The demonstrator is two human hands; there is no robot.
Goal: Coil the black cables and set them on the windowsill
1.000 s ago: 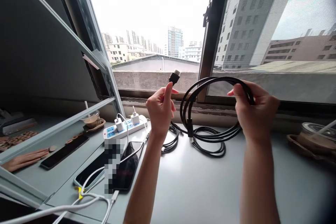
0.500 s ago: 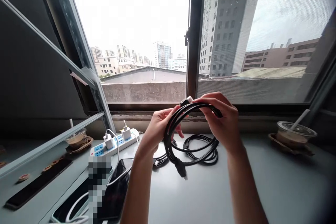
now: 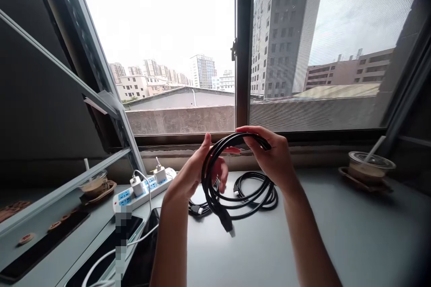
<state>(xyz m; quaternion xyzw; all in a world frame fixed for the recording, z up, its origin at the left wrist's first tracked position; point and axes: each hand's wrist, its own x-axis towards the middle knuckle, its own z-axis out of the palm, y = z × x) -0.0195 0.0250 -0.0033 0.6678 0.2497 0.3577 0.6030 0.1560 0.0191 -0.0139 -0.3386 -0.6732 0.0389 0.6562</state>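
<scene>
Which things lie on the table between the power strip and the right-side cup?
Head view: one black cable coil and, right of it, another coil.

The single view comes from a camera on the person's head, on the near side of the desk (image 3: 242, 251), facing forward and a little down toward the window (image 3: 161, 18) on the far side. The left hand (image 3: 191, 166), the right hand (image 3: 271, 152) and the coiled cable (image 3: 208, 190) are close before the lens. The wide view reaches from the metal frame (image 3: 90, 40) at left to a lidded cup (image 3: 368, 168) at right, with buildings (image 3: 289, 31) well beyond the glass.
</scene>
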